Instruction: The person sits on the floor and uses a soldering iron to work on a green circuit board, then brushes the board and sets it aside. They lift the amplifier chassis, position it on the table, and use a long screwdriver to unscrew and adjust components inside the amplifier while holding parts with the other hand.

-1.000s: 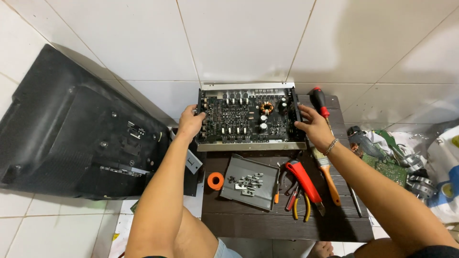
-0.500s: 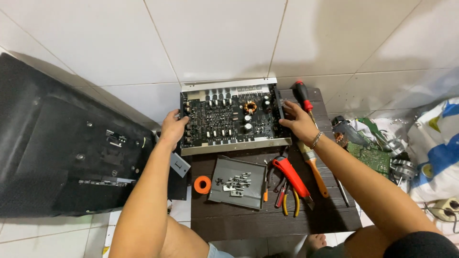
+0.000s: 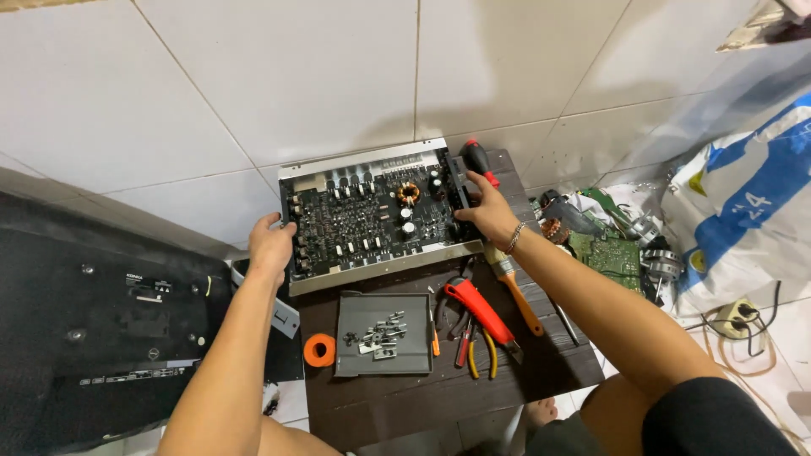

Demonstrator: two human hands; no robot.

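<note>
Seen from above, over a small dark wooden table (image 3: 439,393) against a white tiled wall.

At 9 o'clock, on the floor: a large black flat panel (image 3: 93,325), back side up.

Left hand (image 3: 272,245), at about 10 o'clock from the table's centre: closed on the left edge of an opened amplifier chassis (image 3: 376,215), fingers curled over the rim.

At 12 o'clock, flat on the table's far end: the amplifier chassis itself, silver frame, black circuit board crowded with small parts and one copper coil.

At 6 o'clock from the chassis: an orange tape roll (image 3: 319,350), then a grey metal tray (image 3: 384,338) holding loose screws and brackets.

Just right of the tray: red-handled cutters (image 3: 481,311), yellow-handled pliers (image 3: 481,355), an orange-handled brush (image 3: 515,291).

Right hand (image 3: 483,211), at 3 o'clock on the chassis: gripping its right edge, bracelet at the wrist. Red-handled screwdriver (image 3: 478,159) just beyond the fingers.

Farther right, at 3 o'clock on the floor: a green circuit board (image 3: 615,257), loose parts, a blue and white bag (image 3: 743,194).
</note>
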